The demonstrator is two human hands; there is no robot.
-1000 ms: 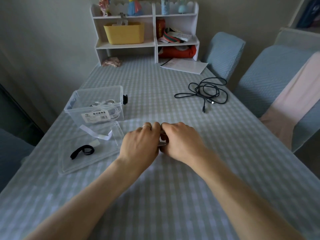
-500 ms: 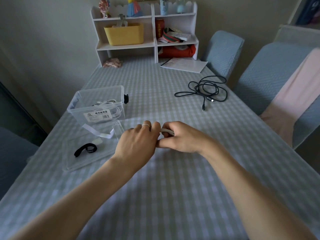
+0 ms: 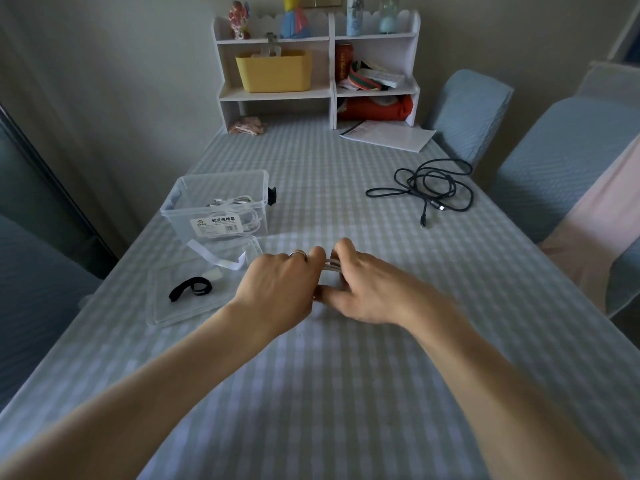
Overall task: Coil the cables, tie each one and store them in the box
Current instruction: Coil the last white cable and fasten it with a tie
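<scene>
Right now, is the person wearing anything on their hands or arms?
Almost nothing. Both forearms are bare to the frame edge, with no sleeves, gloves or watch showing. The left hand wears one thin metal ring on a finger; the right hand shows none.

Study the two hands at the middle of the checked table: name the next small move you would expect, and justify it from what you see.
Probably the left hand reaches for the black strap on the clear lid. Both hands pinch a pale coiled cable, with the right hand also in grip, and no tie shows on it. The clear plastic box stands open just beyond.
</scene>
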